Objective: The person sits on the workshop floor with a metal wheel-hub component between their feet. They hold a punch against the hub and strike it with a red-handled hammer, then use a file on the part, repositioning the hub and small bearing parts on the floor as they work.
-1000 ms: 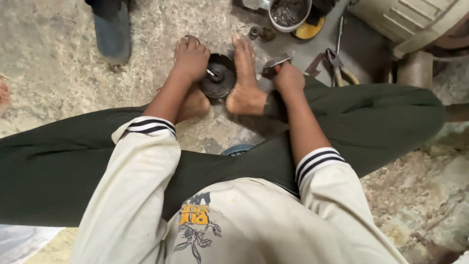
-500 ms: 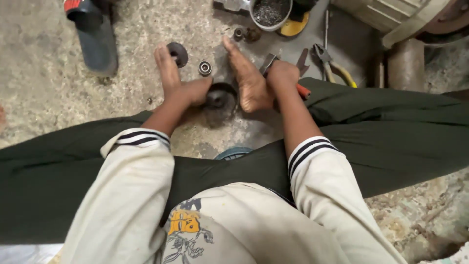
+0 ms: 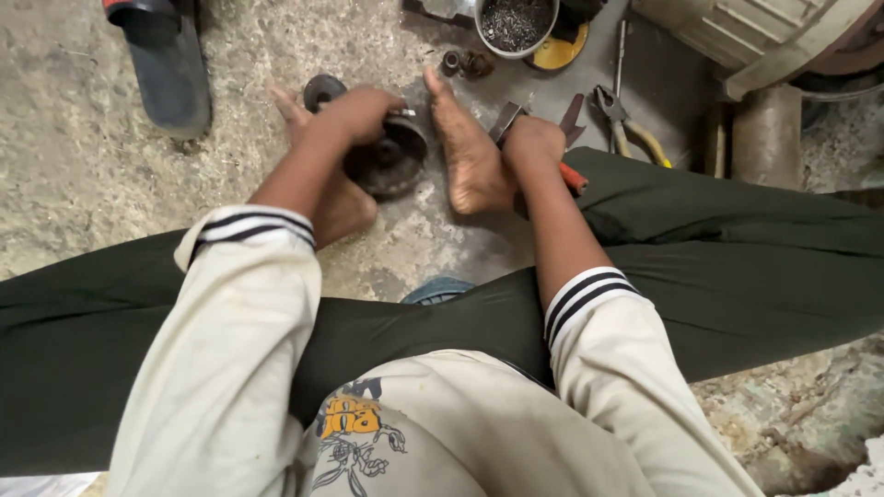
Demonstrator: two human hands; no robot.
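Head view, looking down: between my bare feet on the floor point(image 3: 110, 138) sits a dark round metal part point(image 3: 391, 161), greasy and dull. I judge it heavy, stiff and slippery, best taken by its rim. My left hand point(image 3: 359, 110) is closed over its top edge. My right hand point(image 3: 532, 145) grips an orange-handled tool point(image 3: 571, 177). Beyond lie pliers point(image 3: 626, 129) and a bowl of scraps point(image 3: 516, 23).

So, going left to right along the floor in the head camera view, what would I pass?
Dark sandal → left hand on a round black metal part → bare foot → right hand → pliers → rusty cylinder.
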